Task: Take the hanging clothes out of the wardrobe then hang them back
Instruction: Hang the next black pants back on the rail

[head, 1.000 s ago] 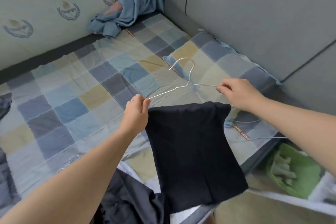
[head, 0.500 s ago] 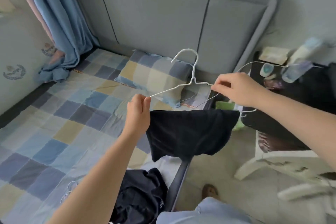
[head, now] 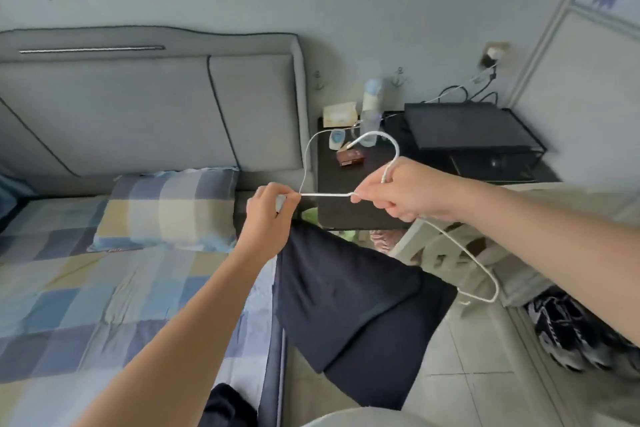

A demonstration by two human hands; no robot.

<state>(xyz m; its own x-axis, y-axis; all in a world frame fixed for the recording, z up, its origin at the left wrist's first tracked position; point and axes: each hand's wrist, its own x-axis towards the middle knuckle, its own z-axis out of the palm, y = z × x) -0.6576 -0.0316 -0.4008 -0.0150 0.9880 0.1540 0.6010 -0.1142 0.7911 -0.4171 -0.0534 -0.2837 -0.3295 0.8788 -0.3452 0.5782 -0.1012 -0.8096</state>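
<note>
My left hand (head: 268,215), in the middle of the frame, pinches one end of the white wire hanger (head: 325,195) between thumb and curled fingers. It seems to trap the top edge of the dark garment (head: 353,298) there too, though my fingers hide exactly how. My right hand (head: 412,194), just right of centre, is closed round the hanger's neck, with the hook arching above it and the other arm running down toward the lower right. The garment droops from under my left hand through the lower middle, past the edge of the bed (head: 86,288) on the left.

I judge the cloth soft, limp and light, likely to slide along such thin, smooth wire. The hanger itself looks light and springy and would bend under a hard squeeze. The neck below the hook seems the steadiest place to carry it, with my left fingers keeping the cloth pinned at the shoulder.
</note>
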